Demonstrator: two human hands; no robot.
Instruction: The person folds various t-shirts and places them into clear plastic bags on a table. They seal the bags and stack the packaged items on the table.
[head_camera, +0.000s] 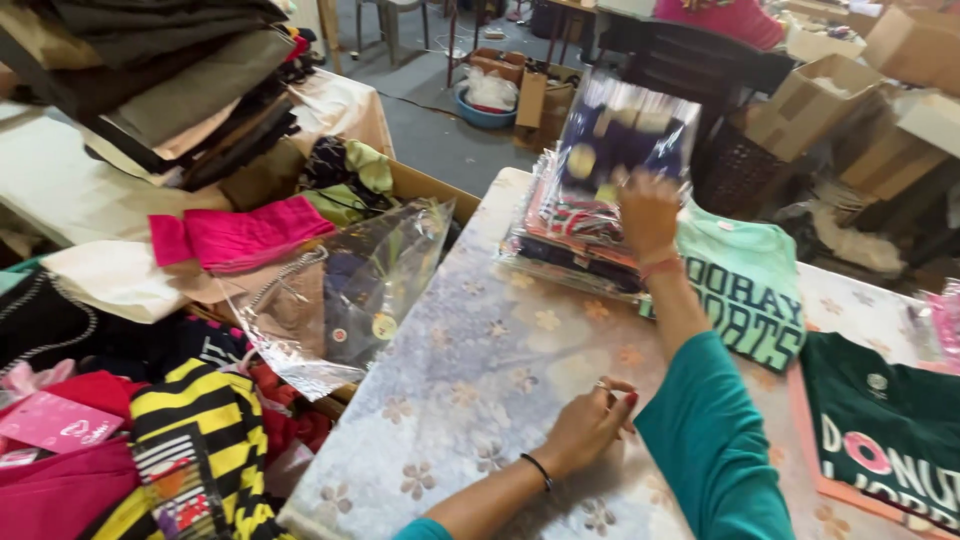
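On the far side of the worktop (470, 380), above a stack of bagged garments (575, 235), my right hand (648, 212) holds up a clear plastic packet with a folded dark garment inside (622, 135), raised upright and slightly blurred. I judge the packet light and floppy, with a slick film that slides easily and creases at a squeeze; it looks best taken at an edge or corner, where the folded cloth inside gives the fingers something firm to press against. The grip on that hand is closed round the packet's lower edge, thumb and fingers pinching film and cloth together, though blur hides the exact finger placement. My left hand (590, 425) rests on the flowered covering near the front edge, fingers curled loosely together and touching only the surface, holding nothing. Just right of the stack lies a mint-green printed shirt (745, 285), and further right a dark green shirt (880, 430). Off the left edge, an empty clear bag (350, 290) droops over a cardboard box of mixed clothes (420, 185).
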